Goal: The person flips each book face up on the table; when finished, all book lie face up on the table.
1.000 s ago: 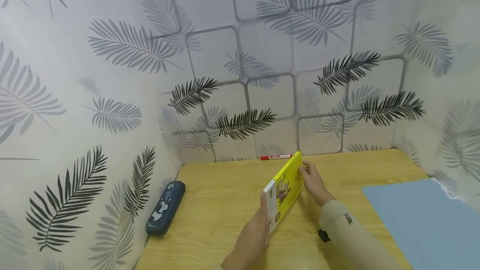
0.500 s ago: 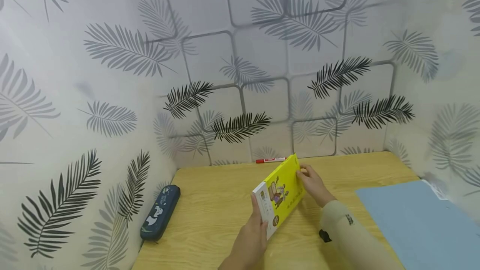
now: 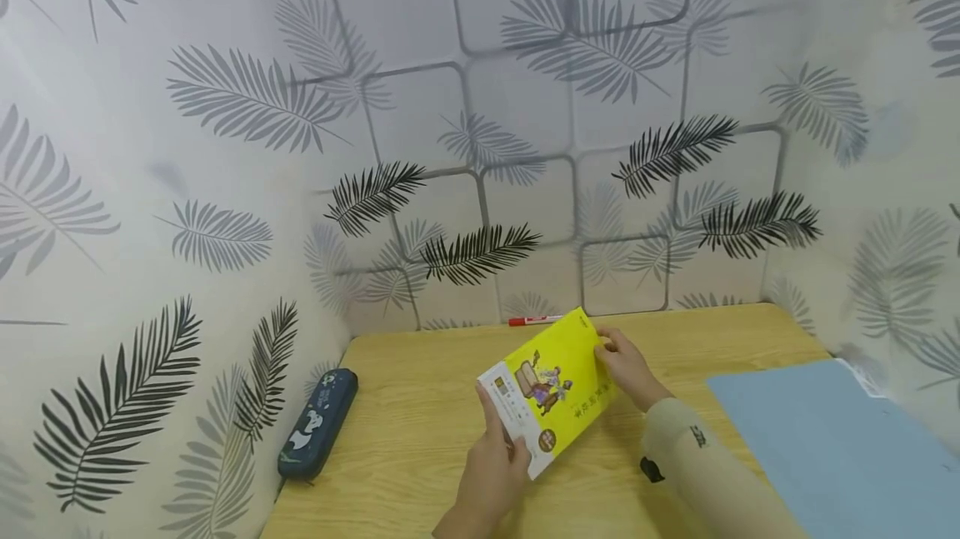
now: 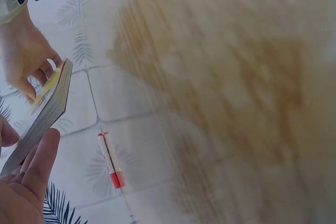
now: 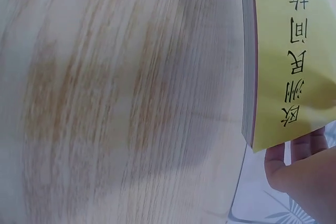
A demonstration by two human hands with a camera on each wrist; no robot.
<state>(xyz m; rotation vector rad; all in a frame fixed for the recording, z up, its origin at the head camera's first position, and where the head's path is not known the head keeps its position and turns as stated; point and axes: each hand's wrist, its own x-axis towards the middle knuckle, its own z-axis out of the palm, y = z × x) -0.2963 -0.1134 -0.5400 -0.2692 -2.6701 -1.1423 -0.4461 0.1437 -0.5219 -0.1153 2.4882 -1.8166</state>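
Observation:
A yellow book [image 3: 558,385] with a white lower band and a cartoon picture is held up tilted over the table, its cover turned to the head camera. My left hand [image 3: 491,472] grips its near white end, the thumb on the cover and the other fingers behind. At the far right edge my right hand [image 3: 630,368] pinches the book. From the left wrist, the page edges of the book [image 4: 47,111] show between both hands. In the right wrist view, large dark characters run along the cover of the book [image 5: 294,66], with right fingers at its end.
A red and white marker [image 3: 534,320] lies at the table's back edge by the patterned wall. A dark blue pencil case [image 3: 318,424] with a panda stands at the left edge. A light blue sheet [image 3: 825,431] covers the right side of the wooden table [image 3: 405,406].
The book has turned from nearly edge-on so that its cover faces the head camera more, and its near end has swung left with my left hand. My right hand keeps its hold.

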